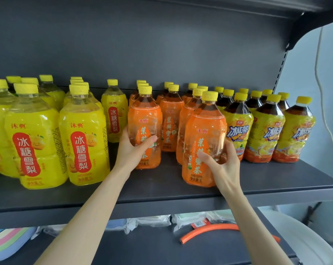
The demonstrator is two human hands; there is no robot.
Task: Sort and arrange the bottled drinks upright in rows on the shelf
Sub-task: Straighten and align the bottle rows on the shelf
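Centre of the frame, the left hand (pixel 132 152) grips the left jasmine honey tea bottle (pixel 145 115) low on its body, with the thumb across the front of the orange label and the fingers curled round its left side, mostly hidden behind it. This bottle stands upright on the dark grey shelf (pixel 158 190), long axis vertical, yellow cap up, label facing the camera, at the head of a row of like bottles running back. Just right of centre, the right hand (pixel 224 165) holds the front jasmine honey tea bottle (pixel 206 125), with the thumb over the lower label and the fingers (pixel 229 152) wrapped round its right side. That bottle also stands upright, cap up, nearest the shelf's front edge and ahead of its neighbours. Rock sugar pear drink bottles (pixel 33 134) stand in upright rows at the left of the frame, and iced black tea bottles (pixel 238 129) stand at the right. An orange hose piece (pixel 209 228) lies on the lower shelf at the bottom right
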